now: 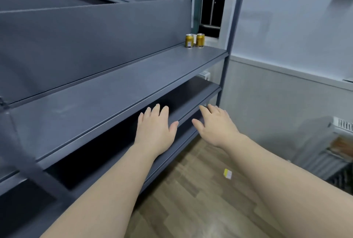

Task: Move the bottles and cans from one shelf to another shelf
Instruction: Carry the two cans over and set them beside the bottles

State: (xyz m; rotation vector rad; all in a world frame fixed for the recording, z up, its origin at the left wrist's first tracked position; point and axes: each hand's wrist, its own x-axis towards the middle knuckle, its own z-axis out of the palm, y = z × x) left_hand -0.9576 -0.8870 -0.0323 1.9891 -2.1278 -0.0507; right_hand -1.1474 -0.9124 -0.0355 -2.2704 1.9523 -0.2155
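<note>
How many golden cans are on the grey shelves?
2. The left can stands at the far end of the grey shelf; the right can stands beside it. The dark lower shelf may hide others.

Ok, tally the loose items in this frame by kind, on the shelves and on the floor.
Gold cans: 2, upright on the shelf
Small yellow box: 1, on the floor
Bottles: 0 in view
Total: 3
</note>
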